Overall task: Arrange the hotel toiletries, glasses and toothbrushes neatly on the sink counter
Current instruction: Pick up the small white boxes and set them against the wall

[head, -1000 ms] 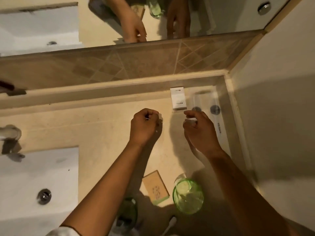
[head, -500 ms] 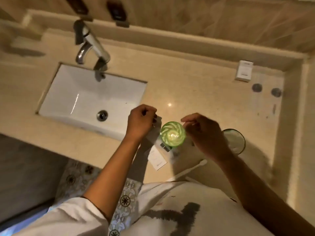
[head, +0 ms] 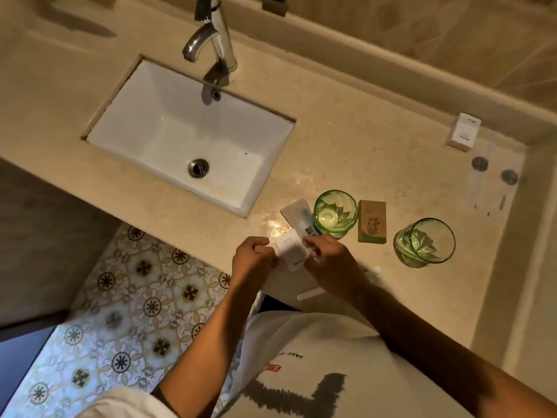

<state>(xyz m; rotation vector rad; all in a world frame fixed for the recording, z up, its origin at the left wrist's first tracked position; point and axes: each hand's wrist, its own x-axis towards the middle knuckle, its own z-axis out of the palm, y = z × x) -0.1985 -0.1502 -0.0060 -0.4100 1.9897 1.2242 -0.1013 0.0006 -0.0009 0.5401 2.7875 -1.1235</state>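
The beige stone bench (head: pixel 376 164) spreads away beyond both hands, with the white rectangular basin (head: pixel 187 140) sunk into it far out past the left hand and the chrome tap (head: pixel 211 34) beyond that.

The left hand (head: pixel 254 260) sits at the bench's near edge with its fingers curled tight into a fist; whatever it pinches is too small or too clear to make out, so its grip cannot be told. The right hand (head: pixel 328 263) lies just beside it, fingers bent and pinching the end of a white paper sachet printed with grey lettering (head: pixel 291 247), which rests on the bench between the two hands.

Just beyond the right hand stands a green swirled glass tumbler (head: pixel 335 213), touching the far part of a second white packet with a blue-tipped toothbrush (head: pixel 298 214). To the right of that tumbler lies a flat tan cardboard soap box with a flower print (head: pixel 372 221), and further right a second green glass tumbler (head: pixel 425 242) stands tilted in this wide view.

A white toothbrush handle (head: pixel 310 294) pokes out from under the right wrist, most of it hidden. Far off past the right hand, near the back ledge, stands a small white carton (head: pixel 462 131); two round grey caps (head: pixel 479 163) beside it belong to clear items hard to discern.
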